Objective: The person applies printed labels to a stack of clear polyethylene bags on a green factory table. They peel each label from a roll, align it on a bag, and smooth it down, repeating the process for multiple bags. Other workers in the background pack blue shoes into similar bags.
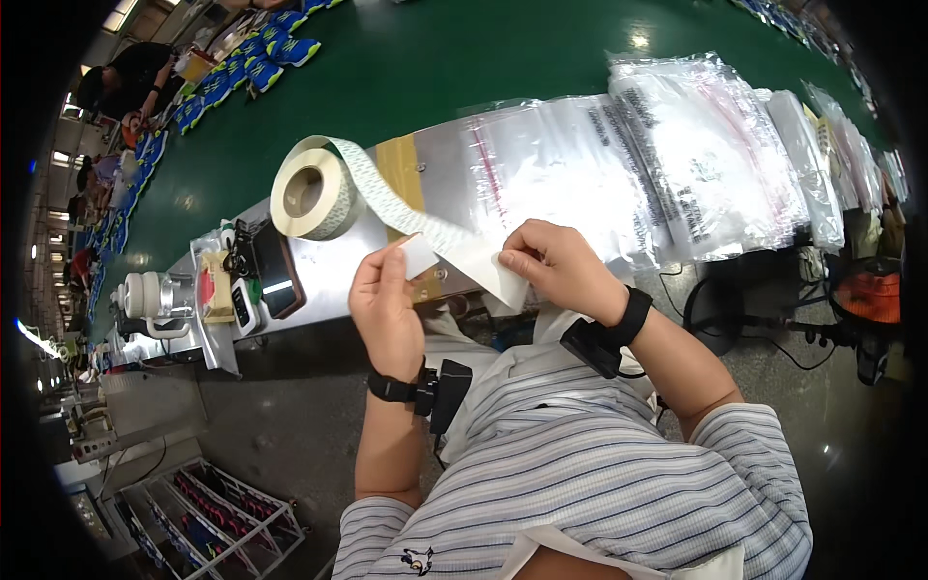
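Note:
A roll of white labels (335,193) stands on the metal bench at my left. Its printed label strip (411,220) runs from the top of the roll down toward me. My right hand (561,266) pinches the loose end of that strip near the bench's front edge. Between the thumb and fingers of my left hand (387,295) is a small white label (419,256), close beside the strip. I cannot make out whether the label still touches the strip. Both hands are closed, and each wrist wears a black strap with a small device.
Clear plastic bags (551,179) lie flat to the right, beside a thicker bag stack (706,159). At left are a phone (277,275) and a clear jug (164,298). Blue shoes (280,53) line the green surface beyond. An orange fan (867,290) stands right; a rack (213,522) lower left.

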A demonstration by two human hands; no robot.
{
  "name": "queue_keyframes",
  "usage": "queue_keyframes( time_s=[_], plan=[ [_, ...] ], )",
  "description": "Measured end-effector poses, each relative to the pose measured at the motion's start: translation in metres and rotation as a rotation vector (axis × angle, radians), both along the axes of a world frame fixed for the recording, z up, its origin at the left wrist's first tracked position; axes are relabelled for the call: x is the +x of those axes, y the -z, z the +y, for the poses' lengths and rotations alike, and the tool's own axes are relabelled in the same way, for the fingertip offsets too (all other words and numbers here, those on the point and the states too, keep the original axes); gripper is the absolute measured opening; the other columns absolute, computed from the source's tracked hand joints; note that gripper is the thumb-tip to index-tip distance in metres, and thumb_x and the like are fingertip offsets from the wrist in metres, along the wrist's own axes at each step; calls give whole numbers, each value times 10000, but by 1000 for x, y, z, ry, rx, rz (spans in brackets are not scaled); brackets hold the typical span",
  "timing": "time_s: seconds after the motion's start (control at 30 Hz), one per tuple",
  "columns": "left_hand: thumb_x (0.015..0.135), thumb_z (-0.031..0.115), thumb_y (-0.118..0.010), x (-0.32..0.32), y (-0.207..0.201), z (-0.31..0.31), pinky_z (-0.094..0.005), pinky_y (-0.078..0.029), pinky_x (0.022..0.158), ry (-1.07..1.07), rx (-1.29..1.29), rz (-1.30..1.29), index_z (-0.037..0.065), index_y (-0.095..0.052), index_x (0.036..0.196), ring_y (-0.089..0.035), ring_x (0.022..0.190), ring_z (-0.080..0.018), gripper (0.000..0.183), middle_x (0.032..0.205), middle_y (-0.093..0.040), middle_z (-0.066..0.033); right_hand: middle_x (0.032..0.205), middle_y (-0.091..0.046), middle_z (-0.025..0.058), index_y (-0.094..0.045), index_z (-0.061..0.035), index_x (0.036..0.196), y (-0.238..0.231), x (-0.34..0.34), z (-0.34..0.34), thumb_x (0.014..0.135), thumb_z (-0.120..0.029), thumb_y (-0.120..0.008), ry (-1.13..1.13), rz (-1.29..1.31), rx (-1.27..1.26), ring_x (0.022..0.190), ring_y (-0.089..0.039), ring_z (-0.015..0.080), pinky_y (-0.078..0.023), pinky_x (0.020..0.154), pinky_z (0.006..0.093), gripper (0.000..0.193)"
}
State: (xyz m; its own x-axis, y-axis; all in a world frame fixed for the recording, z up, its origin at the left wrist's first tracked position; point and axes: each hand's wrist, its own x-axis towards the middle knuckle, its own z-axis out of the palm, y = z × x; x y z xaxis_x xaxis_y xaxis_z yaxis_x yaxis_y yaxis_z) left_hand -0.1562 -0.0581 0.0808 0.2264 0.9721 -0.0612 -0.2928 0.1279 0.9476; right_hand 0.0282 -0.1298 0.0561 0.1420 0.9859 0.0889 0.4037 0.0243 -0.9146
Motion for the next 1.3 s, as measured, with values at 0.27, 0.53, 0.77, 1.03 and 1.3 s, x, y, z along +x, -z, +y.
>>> queue_keyframes(
  time_s=[0.27,0.53,0.77,1.03,1.3],
  plan=[
    [817,466,-588,48,35,-15,-502,-330,986,567,1134,1078,-51,-524,1173,-419,1226,-335,632,1252,-515,-197,1046,-539,139,-575,-22,961,27,43,19,745,-373,-698,421,-677,69,1028,-473,318,-392,831,419,430],
    [794,411,-628,40,51,-21,-512,-307,1006,602,1074,1078,-15,-496,1233,-393,1270,-304,625,1345,-452,-159,918,-526,104,-518,-48,787,55,43,13,739,-77,-624,588,-732,185,894,-475,310,-360,791,422,120],
    [832,432,-604,28,48,-26,-471,-340,985,549,1147,1173,-22,-501,1233,-445,1226,-282,615,1292,-500,-161,1025,-508,119,-546,-54,823,32,20,13,703,-242,-720,421,-697,216,978,-458,300,-354,851,482,283],
    [888,335,-554,33,24,11,-428,-355,995,865,653,957,-15,-489,1246,-507,1151,-314,505,1210,-561,-166,811,-574,119,-574,-28,804,36,75,-14,824,-114,-561,633,-452,273,794,-555,312,-458,701,395,89],
    [984,422,-283,150,42,33,-445,-400,992,1262,-520,-359,-81,-512,1145,-529,1116,-338,575,1107,-579,-225,801,-602,95,-572,-26,811,57,62,-13,895,-109,-473,462,292,138,755,-592,235,-470,670,325,155]
  ],
)
